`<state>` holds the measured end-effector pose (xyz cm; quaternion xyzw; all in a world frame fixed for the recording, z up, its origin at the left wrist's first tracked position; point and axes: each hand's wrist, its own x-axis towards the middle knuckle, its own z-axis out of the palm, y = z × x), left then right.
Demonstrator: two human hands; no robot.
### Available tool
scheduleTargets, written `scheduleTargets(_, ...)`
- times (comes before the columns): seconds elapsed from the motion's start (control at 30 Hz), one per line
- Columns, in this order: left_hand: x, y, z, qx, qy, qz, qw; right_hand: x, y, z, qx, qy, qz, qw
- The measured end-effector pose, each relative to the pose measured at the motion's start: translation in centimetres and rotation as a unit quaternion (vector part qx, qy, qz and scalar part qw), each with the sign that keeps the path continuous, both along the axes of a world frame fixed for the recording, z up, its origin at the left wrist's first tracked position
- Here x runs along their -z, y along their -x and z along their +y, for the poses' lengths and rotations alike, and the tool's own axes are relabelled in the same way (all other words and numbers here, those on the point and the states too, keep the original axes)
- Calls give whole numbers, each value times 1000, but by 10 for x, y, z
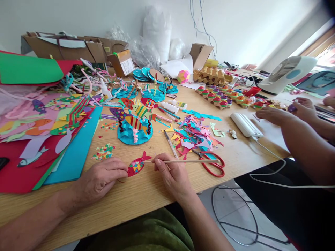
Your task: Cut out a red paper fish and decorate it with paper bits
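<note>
Two bare hands frame the action, and between them lies a small red paper fish [136,167], mosaicked with coloured triangles, on the pale wooden table [104,212]. Left hand [104,176]: fingers drawn close together, right at the fish's head; pinching or just pressing, I can't tell. Right hand [170,170]: thumb and fingers gripping a thin pale wooden stick [193,161], its tip right by the tail! The stick's other end crosses above red-handled metal scissors [213,164]. Just beyond the left hand, tiny multicoloured paper triangles [103,152] lie scattered; behind, patterned paper fish crowd a turquoise scalloped stand [134,134].
</note>
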<state>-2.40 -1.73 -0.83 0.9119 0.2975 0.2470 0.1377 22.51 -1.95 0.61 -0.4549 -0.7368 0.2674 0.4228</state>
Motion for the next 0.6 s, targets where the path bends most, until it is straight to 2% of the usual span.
scheduleTargets(0.6, -6, -4, 1, 5, -21, -7, 1000, -1, 0, -2, 2, -17, -3, 1000)
